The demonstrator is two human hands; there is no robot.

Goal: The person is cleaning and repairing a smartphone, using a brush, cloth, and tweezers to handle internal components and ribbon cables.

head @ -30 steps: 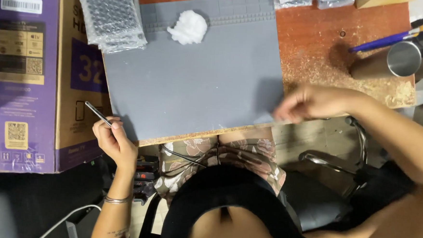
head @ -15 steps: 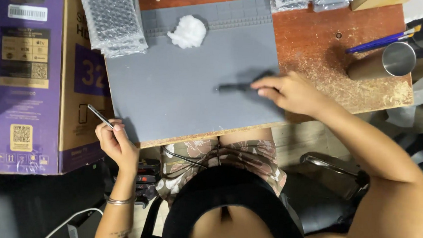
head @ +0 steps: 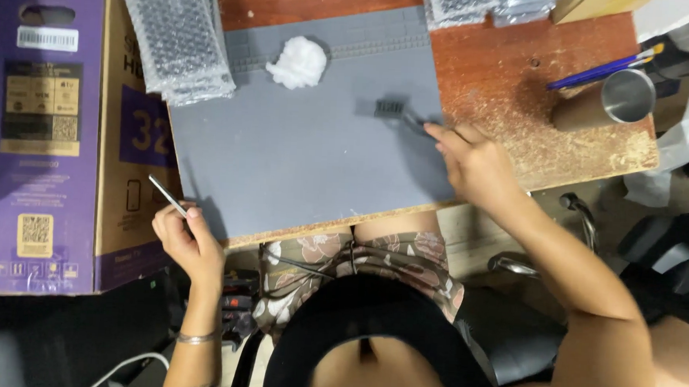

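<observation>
Right hand (head: 479, 165) pinches the handle of a small dark brush (head: 400, 112), fingers closed on the handle end, bristle head down on the grey mat (head: 307, 152) near its far right corner. Left hand (head: 189, 240) sits off the mat's near left corner, fingers closed on thin metal tweezers (head: 168, 195), tips pointing up-left toward the purple carton (head: 42, 123).

Brush looks light and stiff with a slim handle: best held low on the handle, pencil-style. Bristles will flex, the rest won't.

White cotton wad (head: 298, 61) lies at the mat's far edge, bubble-wrap pack (head: 176, 35) over its far left corner, steel cup (head: 612, 101) at the desk's right edge.

Versus half a second ago: the right hand has pushed the brush farther from the near edge; the left hand has barely moved.
</observation>
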